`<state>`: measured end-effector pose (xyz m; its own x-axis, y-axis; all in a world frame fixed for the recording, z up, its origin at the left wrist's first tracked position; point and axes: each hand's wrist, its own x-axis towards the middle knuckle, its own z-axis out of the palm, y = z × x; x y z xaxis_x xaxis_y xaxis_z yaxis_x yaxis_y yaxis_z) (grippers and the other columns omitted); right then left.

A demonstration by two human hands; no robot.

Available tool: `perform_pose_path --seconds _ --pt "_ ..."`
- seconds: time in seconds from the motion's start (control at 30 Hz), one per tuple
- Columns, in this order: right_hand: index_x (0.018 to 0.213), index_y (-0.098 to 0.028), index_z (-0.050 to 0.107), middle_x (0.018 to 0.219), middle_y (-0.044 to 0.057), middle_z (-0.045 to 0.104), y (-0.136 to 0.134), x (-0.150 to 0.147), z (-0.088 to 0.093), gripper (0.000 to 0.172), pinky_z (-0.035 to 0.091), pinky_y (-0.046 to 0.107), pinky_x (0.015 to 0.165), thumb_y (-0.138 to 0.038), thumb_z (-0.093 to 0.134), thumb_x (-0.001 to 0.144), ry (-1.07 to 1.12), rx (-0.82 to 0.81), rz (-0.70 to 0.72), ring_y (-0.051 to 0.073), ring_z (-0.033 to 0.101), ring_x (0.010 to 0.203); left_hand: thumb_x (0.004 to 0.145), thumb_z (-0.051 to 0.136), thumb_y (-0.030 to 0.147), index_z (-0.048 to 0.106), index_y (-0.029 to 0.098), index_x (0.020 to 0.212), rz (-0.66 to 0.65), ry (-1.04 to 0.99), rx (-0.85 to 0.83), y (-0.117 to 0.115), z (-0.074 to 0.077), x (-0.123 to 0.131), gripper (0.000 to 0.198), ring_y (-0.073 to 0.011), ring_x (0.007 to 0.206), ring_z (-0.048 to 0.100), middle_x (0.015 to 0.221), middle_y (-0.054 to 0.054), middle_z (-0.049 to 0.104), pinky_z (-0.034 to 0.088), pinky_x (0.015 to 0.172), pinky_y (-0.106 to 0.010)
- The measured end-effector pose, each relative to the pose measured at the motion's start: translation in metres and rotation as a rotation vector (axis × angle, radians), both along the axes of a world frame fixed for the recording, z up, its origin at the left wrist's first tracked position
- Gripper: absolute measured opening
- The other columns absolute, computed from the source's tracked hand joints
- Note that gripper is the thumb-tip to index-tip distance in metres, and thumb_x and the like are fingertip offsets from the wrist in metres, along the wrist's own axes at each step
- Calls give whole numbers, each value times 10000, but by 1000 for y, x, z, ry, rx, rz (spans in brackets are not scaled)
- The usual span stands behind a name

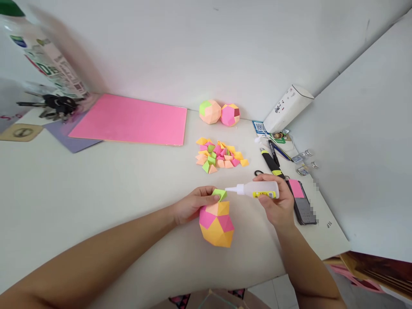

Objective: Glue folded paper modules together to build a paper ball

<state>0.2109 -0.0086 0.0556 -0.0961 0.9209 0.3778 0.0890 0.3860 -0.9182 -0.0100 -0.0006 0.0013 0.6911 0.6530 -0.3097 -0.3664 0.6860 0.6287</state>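
My left hand (197, 203) pinches a small folded piece of green paper (219, 195) between thumb and fingers. Just below it, a partly built faceted paper ball (217, 225) in pink, orange and peach rests against or close to that hand; whether the hand also grips it is hidden. My right hand (279, 201) is wrapped round a white glue bottle (260, 189) with a yellow label, held sideways. The bottle's thin nozzle points left, its tip at the green piece's edge. Beyond both hands lies a loose pile of folded paper pieces (220, 155).
Two finished-looking paper balls (210, 112) stand by the wall. Pink sheets (135, 120), a bunch of keys (59, 105) and a tall bottle (41, 51) are at left. At right are a white box (288, 109), a cutter knife (271, 162), pens and a phone (302, 204).
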Motion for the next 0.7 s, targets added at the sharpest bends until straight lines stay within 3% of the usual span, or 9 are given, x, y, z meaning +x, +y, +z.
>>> perform_pose_path --seconds 0.17,0.4,0.7 --pt "1033 -223 520 965 87 645 -4 -2 1 286 525 346 707 -330 630 792 -3 169 -39 213 598 927 711 700 315 593 147 735 -2 9 4 1 0 0 200 -100 589 531 663 7 578 384 570 -224" --pt "1083 -196 483 974 120 652 -13 -8 4 360 539 393 725 -269 654 774 -202 344 117 231 629 904 722 693 308 628 143 747 8 5 -7 1 1 -1 179 -82 559 515 640 13 571 379 540 -206" --pt "1128 -194 471 980 135 635 -12 -10 0 416 542 418 689 -268 664 768 -257 447 152 246 630 880 738 680 319 668 153 832 -17 10 6 1 -3 -2 191 -128 675 593 756 -25 645 440 635 -249"
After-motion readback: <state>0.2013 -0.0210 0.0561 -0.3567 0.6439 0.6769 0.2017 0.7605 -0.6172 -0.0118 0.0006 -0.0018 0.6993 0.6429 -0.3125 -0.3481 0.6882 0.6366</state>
